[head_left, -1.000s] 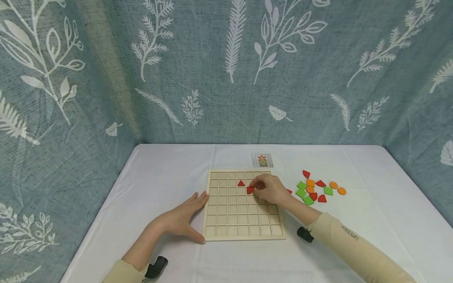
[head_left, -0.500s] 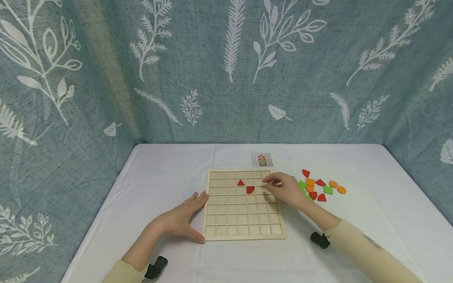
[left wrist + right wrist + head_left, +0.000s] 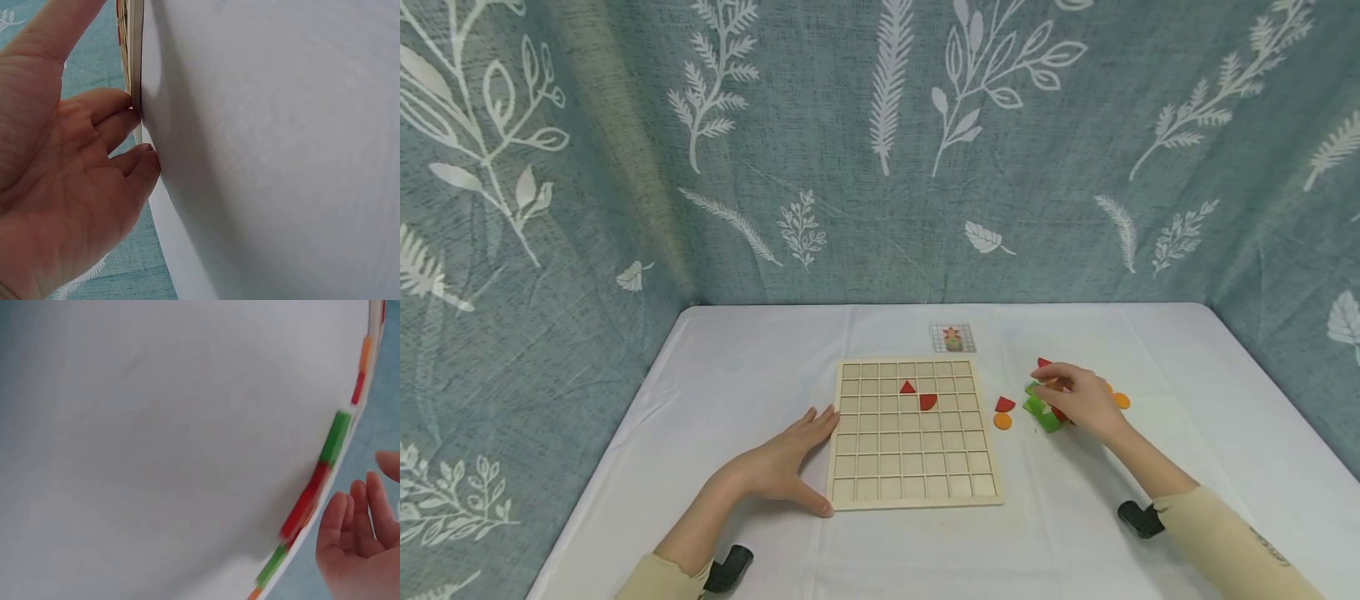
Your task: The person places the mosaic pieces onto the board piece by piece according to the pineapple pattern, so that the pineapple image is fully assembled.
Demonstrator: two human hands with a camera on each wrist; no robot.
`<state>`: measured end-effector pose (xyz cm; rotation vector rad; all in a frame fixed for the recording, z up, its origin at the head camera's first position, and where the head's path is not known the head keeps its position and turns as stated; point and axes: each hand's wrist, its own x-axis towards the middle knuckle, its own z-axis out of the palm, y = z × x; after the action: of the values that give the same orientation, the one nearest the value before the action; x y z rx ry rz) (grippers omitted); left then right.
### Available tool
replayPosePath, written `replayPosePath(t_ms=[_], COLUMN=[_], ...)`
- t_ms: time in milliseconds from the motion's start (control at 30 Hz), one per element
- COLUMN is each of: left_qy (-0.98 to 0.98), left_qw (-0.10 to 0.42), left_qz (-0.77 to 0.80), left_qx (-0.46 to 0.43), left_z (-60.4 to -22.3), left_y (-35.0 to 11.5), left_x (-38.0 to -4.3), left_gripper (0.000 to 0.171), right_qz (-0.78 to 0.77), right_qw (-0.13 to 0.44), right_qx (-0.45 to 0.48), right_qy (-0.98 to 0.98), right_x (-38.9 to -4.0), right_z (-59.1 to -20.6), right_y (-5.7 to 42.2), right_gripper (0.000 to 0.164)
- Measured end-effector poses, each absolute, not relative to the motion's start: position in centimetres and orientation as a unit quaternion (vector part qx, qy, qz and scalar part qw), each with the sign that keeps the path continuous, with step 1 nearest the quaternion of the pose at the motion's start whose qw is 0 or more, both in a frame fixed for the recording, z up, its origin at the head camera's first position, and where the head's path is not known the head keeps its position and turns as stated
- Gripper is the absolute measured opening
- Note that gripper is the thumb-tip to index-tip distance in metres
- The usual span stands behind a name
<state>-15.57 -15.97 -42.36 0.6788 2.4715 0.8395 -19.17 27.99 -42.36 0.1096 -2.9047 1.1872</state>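
In the head view my left hand (image 3: 782, 462) is spread along the left side of a wooden grid board (image 3: 913, 506), its fingertips and thumb at the frame. The left wrist view shows those fingers (image 3: 119, 125) touching the board's edge. A red triangle (image 3: 907, 387) and a red quarter-circle piece (image 3: 928, 402) lie in the grid. My right hand (image 3: 1086, 404) hovers over the loose pieces on the right, covering some. Nothing shows between its loosely bent fingers in the right wrist view, where a green piece (image 3: 335, 439) and red pieces (image 3: 306, 503) lie close by.
Between board and pile lie a red piece (image 3: 1004, 405) and an orange disc (image 3: 1002, 422). Green squares (image 3: 1048, 422) and another orange disc (image 3: 1121, 401) surround the right hand. A small pattern card (image 3: 952, 337) lies behind the board. A patterned curtain (image 3: 850, 208) encloses the white table (image 3: 760, 358).
My right hand has let go of the red quarter-circle piece on the grid and moved right to the loose pieces. The left hand has stayed at the board's edge.
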Motion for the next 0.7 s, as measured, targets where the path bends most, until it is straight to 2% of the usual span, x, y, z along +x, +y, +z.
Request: replayPosePath(t_ms=[267, 700], left_qy=[0.895, 0.893], left_qw=[0.219, 0.219], left_qz=[0.303, 0.308], left_qx=[0.244, 0.246], left_z=[-42.5, -42.3], left_y=[-16.0, -16.0], left_x=[-15.7, -15.5], left_gripper=[0.124, 0.123], right_qz=[0.362, 0.326], right_qw=[-0.009, -0.041], right_qx=[0.000, -0.010], right_qy=[-0.932, -0.944], right_x=[-19.1, -19.7], right_z=[-42.6, -42.4], right_y=[30.6, 32.3], right_gripper=[0.036, 0.037])
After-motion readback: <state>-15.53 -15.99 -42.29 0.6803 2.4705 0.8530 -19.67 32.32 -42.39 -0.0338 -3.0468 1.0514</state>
